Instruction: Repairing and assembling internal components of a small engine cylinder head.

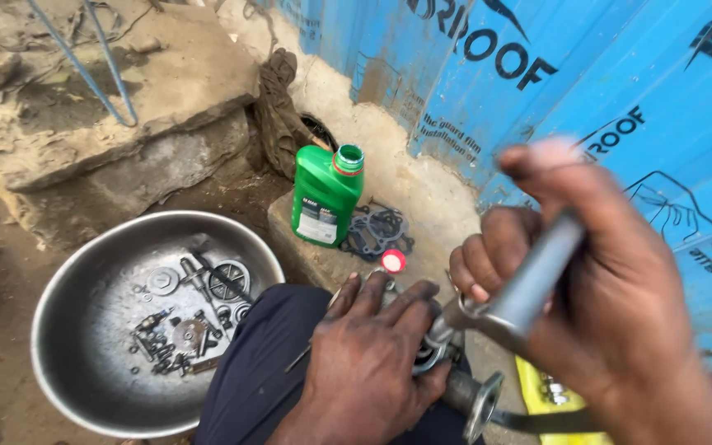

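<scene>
Left hand [364,363] pressed flat over metal engine part [463,387] on the lap. Right hand [595,288] grips steel tool handle [533,276] seated on it. Steel basin [76,330] of small parts, ground at left. Green oil bottle [325,194] on concrete ledge [306,247] corner.

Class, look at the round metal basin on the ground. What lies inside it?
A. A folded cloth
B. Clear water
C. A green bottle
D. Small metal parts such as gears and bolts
D: the metal basin holds loose small metal parts, gears and bolts, scattered over its bottom; the green bottle stands outside it on a stone ledge.
</scene>
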